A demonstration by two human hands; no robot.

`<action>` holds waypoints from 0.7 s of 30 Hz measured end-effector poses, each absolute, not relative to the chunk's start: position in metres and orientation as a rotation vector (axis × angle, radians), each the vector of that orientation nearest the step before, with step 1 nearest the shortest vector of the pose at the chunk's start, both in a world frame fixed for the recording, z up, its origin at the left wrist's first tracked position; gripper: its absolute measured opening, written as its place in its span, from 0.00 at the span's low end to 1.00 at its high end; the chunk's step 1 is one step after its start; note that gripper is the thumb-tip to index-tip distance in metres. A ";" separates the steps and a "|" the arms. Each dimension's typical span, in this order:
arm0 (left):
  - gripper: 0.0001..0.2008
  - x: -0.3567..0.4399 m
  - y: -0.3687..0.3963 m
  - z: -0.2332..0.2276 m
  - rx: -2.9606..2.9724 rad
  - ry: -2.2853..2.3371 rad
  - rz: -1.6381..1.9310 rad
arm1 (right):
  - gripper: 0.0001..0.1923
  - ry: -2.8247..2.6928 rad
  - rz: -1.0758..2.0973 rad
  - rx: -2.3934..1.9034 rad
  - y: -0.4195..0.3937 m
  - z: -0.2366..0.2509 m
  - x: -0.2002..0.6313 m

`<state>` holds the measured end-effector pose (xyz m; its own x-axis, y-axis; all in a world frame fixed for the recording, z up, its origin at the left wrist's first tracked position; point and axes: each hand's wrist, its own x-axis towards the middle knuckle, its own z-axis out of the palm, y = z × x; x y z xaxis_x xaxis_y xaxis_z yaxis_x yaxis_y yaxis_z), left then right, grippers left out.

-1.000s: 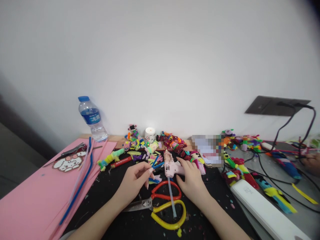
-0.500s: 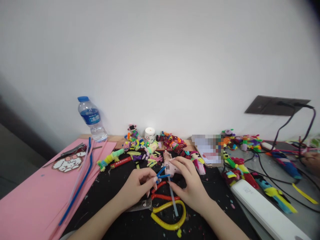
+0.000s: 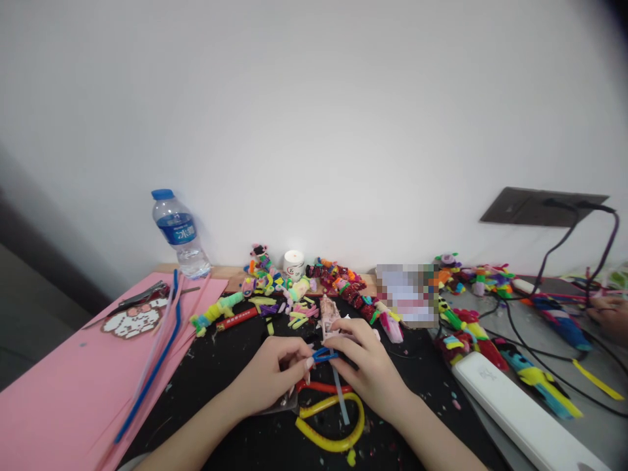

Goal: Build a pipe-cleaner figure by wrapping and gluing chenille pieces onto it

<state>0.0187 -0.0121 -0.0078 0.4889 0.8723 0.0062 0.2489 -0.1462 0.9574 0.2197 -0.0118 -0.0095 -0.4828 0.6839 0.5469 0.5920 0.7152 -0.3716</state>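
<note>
My left hand point(image 3: 272, 376) and my right hand point(image 3: 366, 363) meet over the black mat point(image 3: 230, 366), both pinching a short bent blue pipe cleaner point(image 3: 321, 355) between their fingertips. Just behind my right hand lies a pink hot glue gun point(image 3: 330, 313) with a clear glue stick point(image 3: 339, 392) trailing toward me. Under the hands lie scissors with red and yellow handles point(image 3: 331, 418). Several short coloured pipe-cleaner pieces point(image 3: 294, 313) are scattered behind the hands.
Pink foam sheets point(image 3: 63, 386) with long blue pipe cleaners and a white-bearded cut-out lie at left. A water bottle point(image 3: 179, 232) and a small white jar point(image 3: 294, 265) stand by the wall. Finished figures, black cables and a white power strip point(image 3: 520, 412) fill the right. Another person's hand point(image 3: 608, 317) shows far right.
My right hand left the glue gun and came to the blue pipe cleaner. My left hand brought the piece toward me, and both hands now hold it.
</note>
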 end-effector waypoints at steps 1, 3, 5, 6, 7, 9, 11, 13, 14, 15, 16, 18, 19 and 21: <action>0.11 0.019 -0.012 -0.008 1.669 0.971 0.726 | 0.12 -2.226 0.182 -0.967 -0.012 -0.010 0.220; 0.12 0.019 -0.012 -0.008 1.671 0.970 0.719 | 0.12 -2.224 0.198 -0.970 -0.012 -0.010 0.220; 0.12 0.019 -0.012 -0.008 1.671 0.969 0.716 | 0.12 -2.221 0.209 -0.975 -0.012 -0.010 0.220; 0.12 0.019 -0.012 -0.008 1.667 0.968 0.717 | 0.12 -2.220 0.209 -0.975 -0.013 -0.010 0.219; 0.11 0.019 -0.012 -0.008 1.663 0.967 0.717 | 0.11 -2.218 0.205 -0.975 -0.013 -0.010 0.219; 0.12 0.019 -0.013 -0.007 1.655 0.964 0.709 | 0.10 -2.214 0.191 -0.976 -0.013 -0.009 0.219; 0.12 0.019 -0.013 -0.007 1.655 0.967 0.700 | 0.10 -2.211 0.181 -0.974 -0.013 -0.009 0.219; 0.12 0.019 -0.013 -0.007 1.662 0.970 0.696 | 0.10 -2.209 0.189 -0.975 -0.013 -0.010 0.219; 0.12 0.019 -0.013 -0.007 1.665 0.973 0.695 | 0.10 -2.208 0.198 -0.973 -0.013 -0.010 0.219; 0.12 0.019 -0.013 -0.007 1.668 0.974 0.693 | 0.09 -2.208 0.208 -0.969 -0.012 -0.011 0.219; 0.12 0.019 -0.013 -0.007 1.671 0.975 0.690 | 0.10 -2.209 0.219 -0.968 -0.012 -0.011 0.219; 0.12 0.019 -0.013 -0.008 1.683 0.977 0.688 | 0.10 -2.217 0.235 -0.964 -0.012 -0.011 0.219; 0.12 0.019 -0.012 -0.008 1.694 0.978 0.688 | 0.10 -2.221 0.239 -0.964 -0.012 -0.011 0.219; 0.11 0.019 -0.012 -0.007 1.729 0.983 0.687 | 0.09 -2.225 0.243 -0.972 -0.012 -0.011 0.219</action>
